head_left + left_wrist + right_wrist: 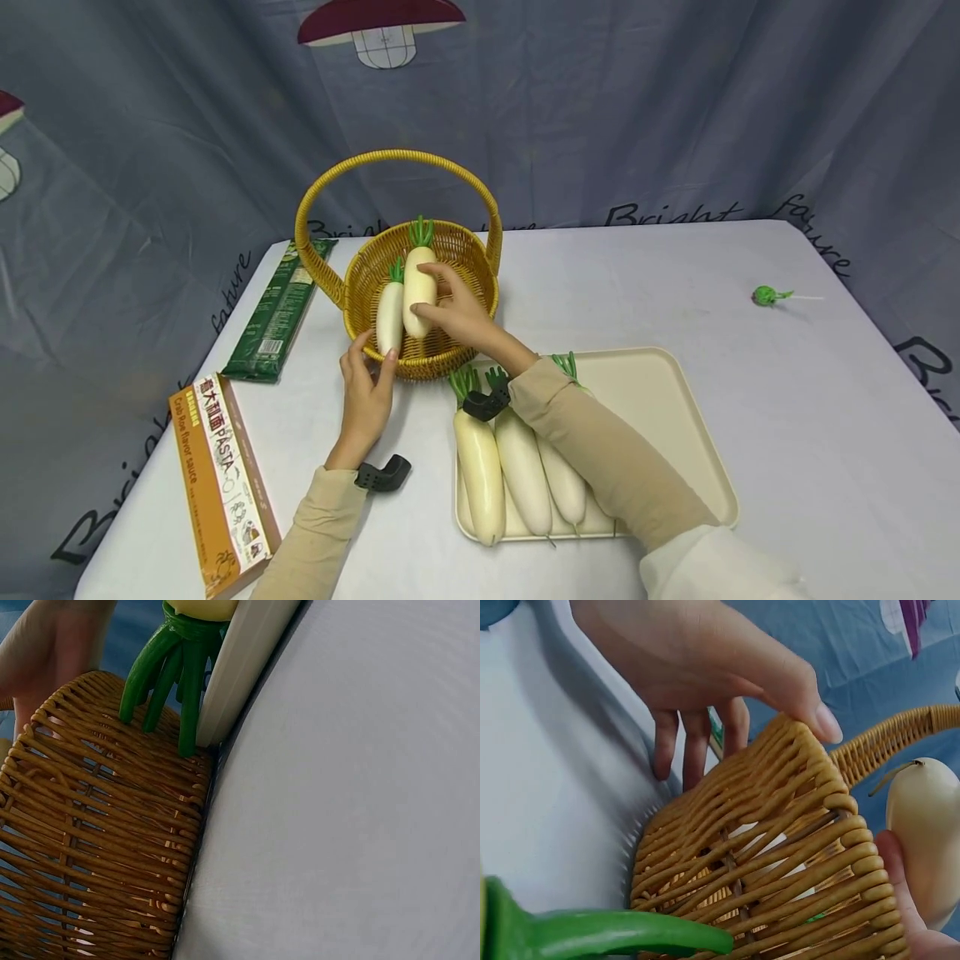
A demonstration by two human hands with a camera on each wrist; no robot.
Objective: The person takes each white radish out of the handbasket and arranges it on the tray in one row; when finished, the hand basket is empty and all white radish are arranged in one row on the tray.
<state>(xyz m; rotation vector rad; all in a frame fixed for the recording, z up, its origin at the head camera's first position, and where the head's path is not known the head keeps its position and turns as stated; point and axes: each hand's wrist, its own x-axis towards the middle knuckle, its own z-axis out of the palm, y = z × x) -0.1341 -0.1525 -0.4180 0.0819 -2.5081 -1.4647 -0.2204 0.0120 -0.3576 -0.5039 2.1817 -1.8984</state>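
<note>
In the head view a woven yellow basket (360,279) with a tall handle stands at the back. My right hand (459,315) grips a white radish (420,287) with green stalks, thumb on one side and fingers on the other, over the basket. Beside it, a second white radish (389,315) leans inside. My left hand (365,400) holds the basket's front left rim; in the right wrist view its thumb lies on the rim with the fingers along the outer wall. Several more white radishes (480,475) lie on a cream tray (660,417), partly covered by my right forearm.
Left of the basket lies a green packet (273,321), with an orange and white pasta box (225,483) in front of it. A green lollipop-like item (767,295) with a white stick lies far right. A grey curtain (600,108) hangs behind the white table (810,400).
</note>
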